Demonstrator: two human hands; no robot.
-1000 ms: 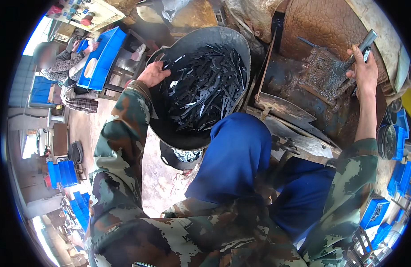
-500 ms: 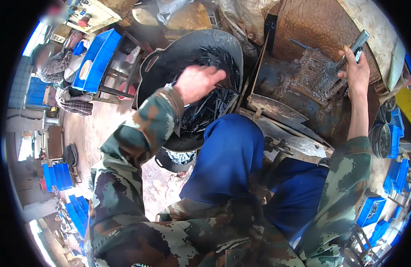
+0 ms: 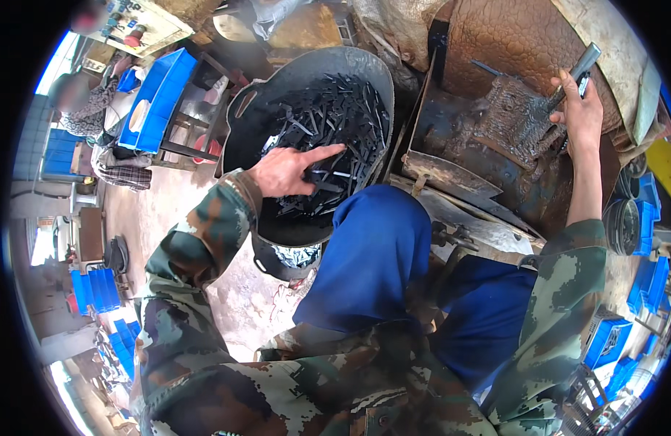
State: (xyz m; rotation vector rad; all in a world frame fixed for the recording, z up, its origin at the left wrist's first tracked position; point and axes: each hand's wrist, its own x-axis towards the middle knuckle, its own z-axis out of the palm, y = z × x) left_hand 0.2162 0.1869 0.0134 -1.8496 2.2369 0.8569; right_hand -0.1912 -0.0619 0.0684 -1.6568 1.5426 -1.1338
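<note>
My left hand hovers over a large black tub with cut-out handles. Its index finger reaches out over the heap and the thumb stands apart; no piece shows clearly in its grasp. Dark, thin metal strips lie jumbled inside the tub. At the upper right, my right hand is closed around a grey metal rod-like handle. The handle slants down toward a crusty, wet brown block in an oily metal tray. Where its lower end meets the block is hard to make out.
A smaller bucket of shiny metal pieces stands below the tub. My knee is close to the tub's rim. A blue bin rests on a stand at the left, with another person beyond it. Blue crates stand at right.
My left hand has moved left and down over the tub, its index finger now extended, uncovering more strips. My right hand stays on the handle, which has shifted very slightly.
</note>
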